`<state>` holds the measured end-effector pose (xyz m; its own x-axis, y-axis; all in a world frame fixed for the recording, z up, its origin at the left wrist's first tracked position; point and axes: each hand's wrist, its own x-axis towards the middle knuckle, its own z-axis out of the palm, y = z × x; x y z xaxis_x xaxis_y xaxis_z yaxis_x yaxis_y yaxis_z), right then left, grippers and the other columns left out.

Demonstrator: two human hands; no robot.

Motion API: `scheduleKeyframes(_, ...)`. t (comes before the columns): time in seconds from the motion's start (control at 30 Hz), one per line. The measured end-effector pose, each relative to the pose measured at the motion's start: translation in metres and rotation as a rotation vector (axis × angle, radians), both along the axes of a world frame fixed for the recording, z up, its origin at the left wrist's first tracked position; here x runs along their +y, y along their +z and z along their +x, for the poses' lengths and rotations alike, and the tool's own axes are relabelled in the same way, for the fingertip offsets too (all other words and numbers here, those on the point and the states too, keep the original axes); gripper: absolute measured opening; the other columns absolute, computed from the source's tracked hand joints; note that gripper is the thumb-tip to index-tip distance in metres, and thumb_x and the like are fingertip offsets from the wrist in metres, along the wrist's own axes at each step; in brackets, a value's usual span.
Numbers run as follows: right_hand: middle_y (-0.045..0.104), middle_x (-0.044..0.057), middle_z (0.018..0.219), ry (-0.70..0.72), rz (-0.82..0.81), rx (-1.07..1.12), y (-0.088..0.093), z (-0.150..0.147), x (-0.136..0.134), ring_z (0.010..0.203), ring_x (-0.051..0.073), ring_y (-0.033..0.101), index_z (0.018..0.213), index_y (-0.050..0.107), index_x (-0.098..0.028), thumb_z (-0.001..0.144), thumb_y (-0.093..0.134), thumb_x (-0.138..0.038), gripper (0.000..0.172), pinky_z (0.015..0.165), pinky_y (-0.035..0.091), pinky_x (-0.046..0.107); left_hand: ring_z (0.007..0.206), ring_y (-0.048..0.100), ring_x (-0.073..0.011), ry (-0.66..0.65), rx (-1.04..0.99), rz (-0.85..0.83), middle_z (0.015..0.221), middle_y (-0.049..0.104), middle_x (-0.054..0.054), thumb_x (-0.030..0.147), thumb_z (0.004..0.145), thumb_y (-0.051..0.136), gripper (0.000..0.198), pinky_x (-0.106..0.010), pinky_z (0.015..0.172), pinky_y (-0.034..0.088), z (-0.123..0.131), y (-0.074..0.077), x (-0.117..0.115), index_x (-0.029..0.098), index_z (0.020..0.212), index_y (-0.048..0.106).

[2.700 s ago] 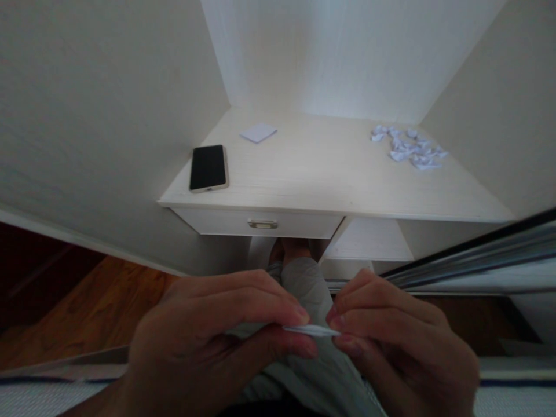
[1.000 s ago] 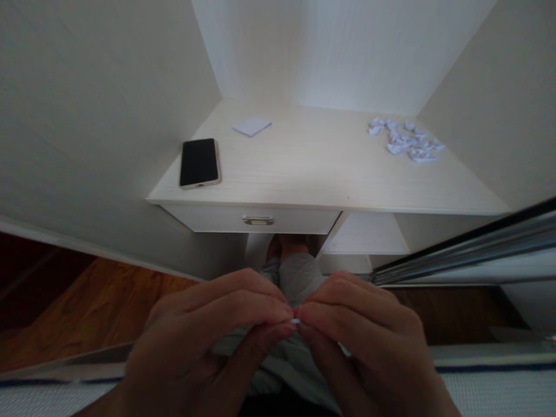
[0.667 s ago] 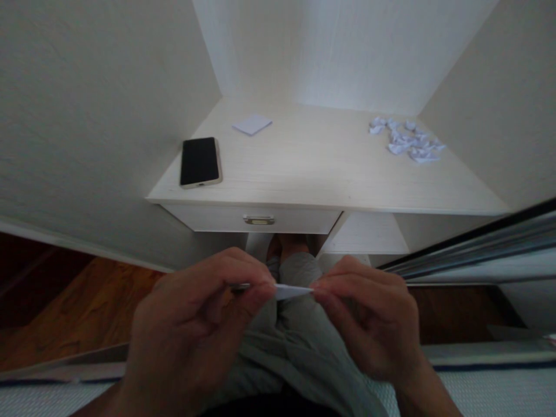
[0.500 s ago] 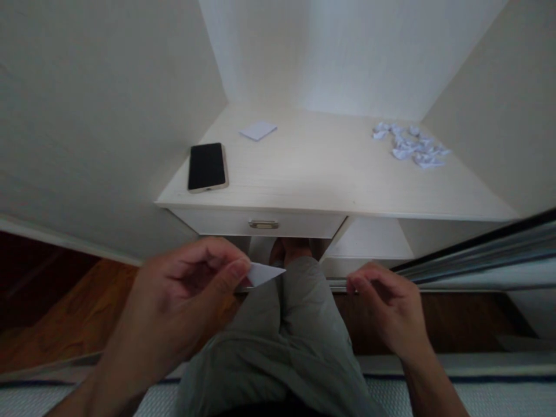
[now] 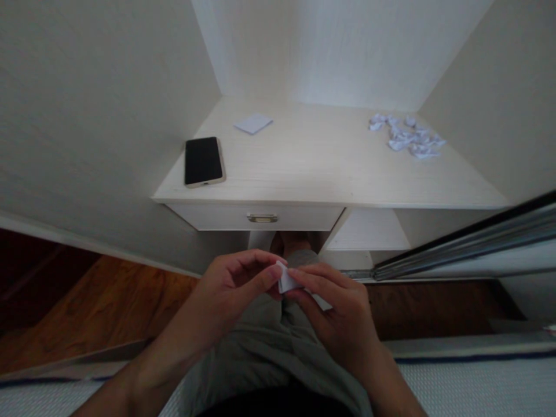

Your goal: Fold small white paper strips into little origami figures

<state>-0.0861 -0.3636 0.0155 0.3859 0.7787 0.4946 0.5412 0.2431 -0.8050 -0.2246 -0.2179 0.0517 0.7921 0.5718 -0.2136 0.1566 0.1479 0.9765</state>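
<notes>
Between my two hands, above my lap, is a small piece of white paper [image 5: 288,280]. My left hand [image 5: 243,286] pinches its left side between thumb and fingers. From the other side my right hand [image 5: 336,295] grips it, with a white bit of the paper also showing below the fingers. Much of the paper is hidden by my fingertips. Farther off, a folded white paper [image 5: 253,123] lies on the shelf top [image 5: 295,162], and a heap of crumpled paper bits [image 5: 410,137] sits at its right end.
A phone [image 5: 204,161] with a dark screen rests near the shelf's left front edge. Below the top are a closed drawer [image 5: 269,218] and an open compartment [image 5: 369,230]. Cabinet walls rise on both sides, and a metal door track [image 5: 460,246] runs at the right.
My right hand has moved left and taken hold of the paper. My left hand has shifted right with it. The camera view has shifted slightly.
</notes>
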Motion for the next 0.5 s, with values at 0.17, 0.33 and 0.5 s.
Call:
scheduleKeyframes(0.17,0.081,0.009,0.096,-0.081,0.063,0.052,0.002,-0.006,0.006,0.085,0.017,0.077,0.109,0.081,-0.017,0.092,0.076,-0.011,0.018,0.075,0.063,0.027,0.105,0.078,-0.0249,-0.036,-0.053,-0.155,0.112,0.083,-0.007,0.036,0.095,0.077,0.023,-0.04,0.099,0.062,-0.012,-0.014,-0.004,0.027,0.116,0.081)
scheduleKeyframes(0.33,0.082,0.006,0.094,-0.091,0.02,0.12,0.002,-0.013,0.014,0.083,0.018,0.076,0.106,0.08,-0.021,0.092,0.077,-0.015,0.016,0.073,0.061,0.029,0.102,0.077,-0.0247,-0.032,-0.072,-0.077,0.107,0.081,-0.006,0.034,0.095,0.076,0.022,-0.037,0.093,0.063,-0.014,-0.009,-0.002,0.027,0.115,0.082)
scheduleKeyframes(0.5,0.081,0.005,0.094,-0.041,-0.013,0.148,0.003,-0.022,0.028,0.081,0.018,0.074,0.106,0.08,-0.025,0.092,0.077,-0.016,0.017,0.071,0.059,0.031,0.085,0.071,-0.0179,0.067,-0.07,0.204,0.095,0.077,-0.004,0.028,0.095,0.071,0.018,-0.026,0.078,0.059,-0.016,-0.003,0.004,0.024,0.107,0.084)
